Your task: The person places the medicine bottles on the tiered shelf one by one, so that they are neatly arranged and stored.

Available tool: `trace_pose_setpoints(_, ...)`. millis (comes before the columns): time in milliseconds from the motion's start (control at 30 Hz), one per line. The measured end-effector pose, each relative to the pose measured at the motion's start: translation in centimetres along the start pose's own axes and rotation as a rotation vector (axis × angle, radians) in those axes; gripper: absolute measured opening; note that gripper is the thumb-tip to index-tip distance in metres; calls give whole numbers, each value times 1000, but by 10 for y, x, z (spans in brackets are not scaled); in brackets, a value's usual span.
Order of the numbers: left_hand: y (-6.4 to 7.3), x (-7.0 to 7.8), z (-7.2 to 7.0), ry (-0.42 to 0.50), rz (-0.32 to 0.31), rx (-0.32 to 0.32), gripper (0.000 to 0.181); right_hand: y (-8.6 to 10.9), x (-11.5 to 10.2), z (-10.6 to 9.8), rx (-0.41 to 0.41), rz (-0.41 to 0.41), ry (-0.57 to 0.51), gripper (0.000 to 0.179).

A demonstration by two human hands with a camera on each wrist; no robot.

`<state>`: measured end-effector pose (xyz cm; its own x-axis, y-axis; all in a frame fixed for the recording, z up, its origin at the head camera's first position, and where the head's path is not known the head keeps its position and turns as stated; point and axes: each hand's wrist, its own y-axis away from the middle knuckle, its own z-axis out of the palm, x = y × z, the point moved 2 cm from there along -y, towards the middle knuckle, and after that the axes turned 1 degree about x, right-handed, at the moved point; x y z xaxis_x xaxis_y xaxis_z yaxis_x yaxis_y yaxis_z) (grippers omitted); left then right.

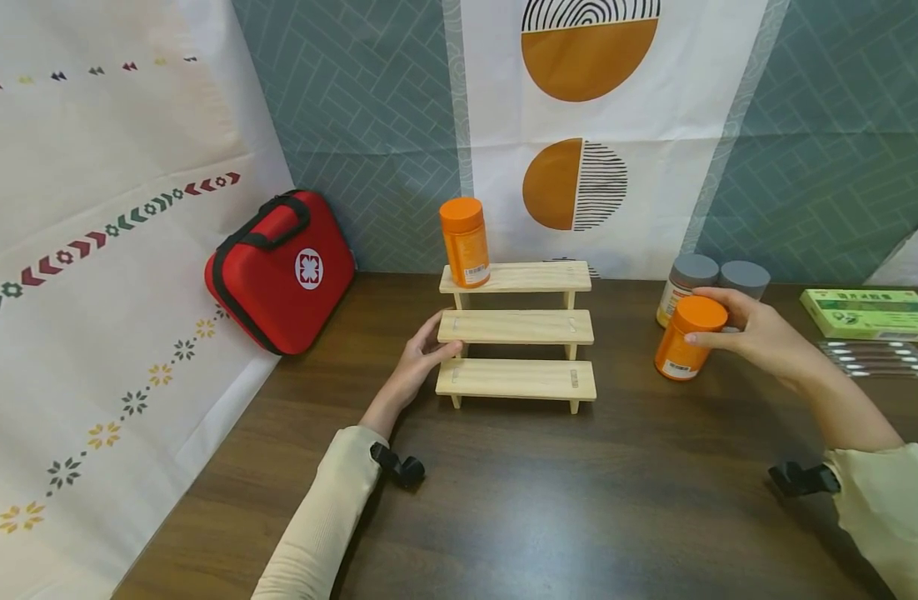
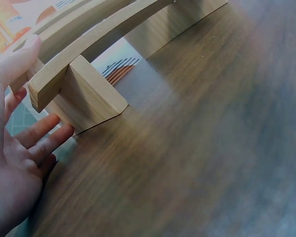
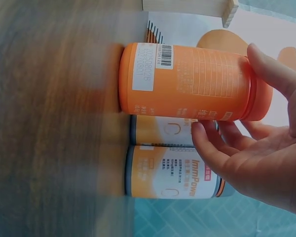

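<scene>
One dark brown wooden tabletop [image 1: 519, 500] forms the work surface. A teal herringbone backdrop [image 1: 354, 100] stands along its 12 o'clock edge; a white patterned cloth [image 1: 84, 250] bounds its left edge. Clock positions are read in the head view, with the three-tier wooden rack [image 1: 519, 327] at dial centre.

An upper orange bottle [image 1: 468, 248] stands on the left end of the rack's top tier, at 11 o'clock. A second orange bottle [image 1: 682, 348] is at 3 o'clock, in the right hand [image 1: 759, 333]. The right thumb and fingers pinch it from opposite sides near the cap; whether its base touches the tabletop cannot be determined. At 9 o'clock, the left hand [image 1: 412, 362] grips the left end of the middle tier between thumb and index finger; its other fingers are bent beside the lower support.

Two grey-lidded bottles [image 3: 170, 173] stand side by side just behind the second orange bottle, between 2 and 3 o'clock. Farther out at 3 lie a green box [image 1: 871, 315] and a pack of cotton swabs [image 1: 879, 360]. A red first-aid case [image 1: 271, 287] stands between 9 and 10.

Tabletop extends from the rack's front edge through 5, 6 and 7 o'clock. Strips of tabletop separate the rack from the case and from the second orange bottle. The top tier's rear edge lies near the backdrop.
</scene>
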<state>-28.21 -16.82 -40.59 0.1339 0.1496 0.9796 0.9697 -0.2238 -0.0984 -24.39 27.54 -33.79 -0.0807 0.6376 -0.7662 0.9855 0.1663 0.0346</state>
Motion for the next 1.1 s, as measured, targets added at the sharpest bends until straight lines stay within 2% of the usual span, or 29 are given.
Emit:
trace_pose_setpoints(167, -1, 1, 2, 3, 9, -7, 64, 1, 0, -1, -17, 7, 1, 80)
trace_pose_setpoints(767, 0, 1, 1, -10, 0, -14, 66, 0, 0, -1, 14, 25, -3, 75)
trace_pose_setpoints(1100, -1, -1, 0, 1, -7, -7, 66, 3, -8, -4, 73, -1, -14, 73)
